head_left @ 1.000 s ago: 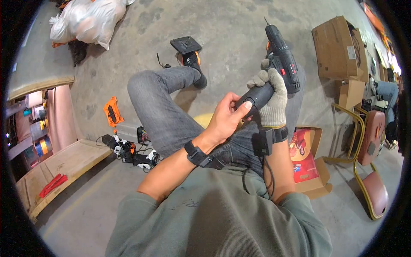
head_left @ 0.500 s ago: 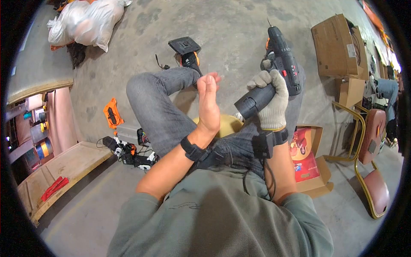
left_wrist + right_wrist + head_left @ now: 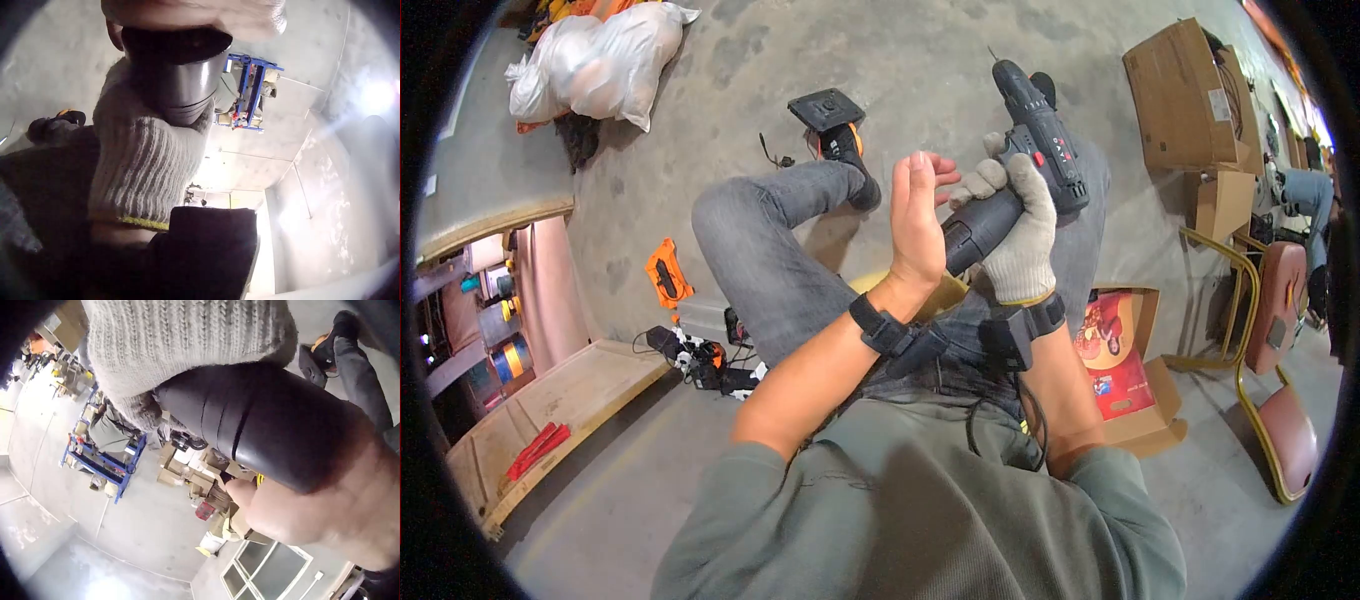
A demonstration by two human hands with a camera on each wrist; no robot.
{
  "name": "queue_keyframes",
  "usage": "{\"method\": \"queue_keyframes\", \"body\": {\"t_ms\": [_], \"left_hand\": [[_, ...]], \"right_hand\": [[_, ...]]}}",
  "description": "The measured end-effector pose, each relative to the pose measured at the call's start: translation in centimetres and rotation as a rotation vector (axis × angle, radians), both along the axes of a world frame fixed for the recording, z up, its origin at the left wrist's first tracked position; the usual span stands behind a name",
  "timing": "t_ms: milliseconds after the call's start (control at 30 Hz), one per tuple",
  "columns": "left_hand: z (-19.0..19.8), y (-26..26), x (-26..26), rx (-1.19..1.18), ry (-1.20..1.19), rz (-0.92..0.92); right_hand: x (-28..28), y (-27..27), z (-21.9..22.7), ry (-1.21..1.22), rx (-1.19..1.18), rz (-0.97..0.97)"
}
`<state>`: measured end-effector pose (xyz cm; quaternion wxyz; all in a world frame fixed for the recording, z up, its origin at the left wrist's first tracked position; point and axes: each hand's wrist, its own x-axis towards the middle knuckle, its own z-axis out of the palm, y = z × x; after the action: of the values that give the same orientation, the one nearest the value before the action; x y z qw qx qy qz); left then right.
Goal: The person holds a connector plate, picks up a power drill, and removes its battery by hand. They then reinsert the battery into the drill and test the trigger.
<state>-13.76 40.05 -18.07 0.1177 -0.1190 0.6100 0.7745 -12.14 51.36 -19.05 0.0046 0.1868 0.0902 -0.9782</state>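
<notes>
My gloved right hand (image 3: 1024,232) grips the handle of a black cordless drill (image 3: 1048,152), its bit pointing up and away over the lap. My bare left hand (image 3: 916,228) has its fingers extended, the palm against the end of the dark battery base (image 3: 974,236). In the left wrist view the bare hand (image 3: 194,14) lies across the end of the black base (image 3: 178,84), above the knitted glove (image 3: 147,162). The right wrist view shows the glove (image 3: 194,337) round the handle and the bare hand (image 3: 325,515) touching the base (image 3: 281,428).
An open box with a red insert (image 3: 1115,390) and a metal-framed chair (image 3: 1278,310) are at right, below a cardboard box (image 3: 1185,100). A wooden bench (image 3: 560,400) with red-handled tool (image 3: 537,450) stands left, near an orange case (image 3: 667,272). White bags (image 3: 605,65) lie upper left.
My left hand let go of the battery base, rose away with its fingers extended, then came back with its palm against the base's end. The drill has shifted slightly left.
</notes>
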Motion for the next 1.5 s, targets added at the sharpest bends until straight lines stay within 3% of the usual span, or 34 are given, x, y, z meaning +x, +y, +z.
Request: {"method": "queue_keyframes", "body": {"t_ms": [133, 200, 300, 367, 433, 533, 600, 667, 733, 767, 867, 900, 1067, 1133, 1200, 1267, 1333, 1400, 1500], "left_hand": [[0.1, -0.1, -0.4, 0.024, 0.0, 0.02], [0.5, 0.0, -0.1, 0.02, 0.033, 0.017], [1.5, -0.4, 0.2, -0.074, 0.216, -0.029], [1.4, -1.4, -0.2, -0.408, 0.774, -0.155], [2.8, -2.0, -0.6, -0.466, 0.849, -0.26], [3.5, -1.8, -0.7, -0.491, 0.99, -0.396], [3.9, -1.8, -0.9, -0.618, 1.245, -0.568], [4.0, -1.8, -1.2, -0.639, 1.254, -0.627], [3.3, -1.9, -1.8, -0.615, 1.213, -0.622], [3.2, -1.7, -2.0, -0.585, 1.196, -0.581], [3.3, -1.0, -2.1, -0.569, 1.174, -0.547], [3.1, -0.8, -2.4, -0.531, 1.168, -0.52], [2.8, 0.9, -3.5, -0.508, 1.117, -0.464], [3.2, 1.4, -3.3, -0.577, 1.102, -0.425], [3.0, 1.9, -3.9, -0.573, 1.072, -0.42], [2.9, 2.4, -4.2, -0.558, 1.054, -0.402], [2.9, 3.0, -4.5, -0.53, 1.083, -0.43], [3.2, 3.4, -4.3, -0.546, 1.1, -0.455], [3.7, 3.8, -4.1, -0.586, 1.13, -0.492]], "right_hand": [[-0.3, 0.1, 0.3, 0.119, -0.156, 0.015], [-0.4, 0.2, 1.0, -0.024, 0.04, -0.001], [-0.5, 0.7, 1.0, -0.063, 0.011, 0.041], [-0.4, 0.5, 0.2, 0.014, -0.032, 0.052], [-0.2, 0.3, 0.0, 0.084, -0.074, 0.055], [0.0, 0.1, 0.3, -0.105, 0.038, 0.011], [0.3, 0.2, 0.5, -0.043, 0.21, 0.008], [0.5, -0.3, 1.2, -0.028, 0.283, -0.012], [0.2, -0.8, 2.2, -0.21, 0.444, -0.035], [0.1, -1.0, 2.0, -0.157, 0.457, -0.069], [0.3, -0.5, 1.2, -0.061, 0.433, -0.09], [-0.3, -0.3, 2.2, -0.178, 0.399, -0.062], [-1.9, 0.4, 1.3, -0.203, 0.327, -0.069], [-2.0, 0.9, 1.6, -0.123, 0.526, -0.053], [-2.8, 0.9, 0.8, -0.144, 0.412, -0.103], [-3.7, 2.2, 1.7, -0.224, 0.229, 0.001], [-2.9, 2.3, 1.1, -0.152, 0.325, -0.091], [-3.0, 3.0, 0.9, -0.162, 0.161, -0.048], [-2.2, 2.7, 1.6, -0.215, 0.318, -0.127]]}}
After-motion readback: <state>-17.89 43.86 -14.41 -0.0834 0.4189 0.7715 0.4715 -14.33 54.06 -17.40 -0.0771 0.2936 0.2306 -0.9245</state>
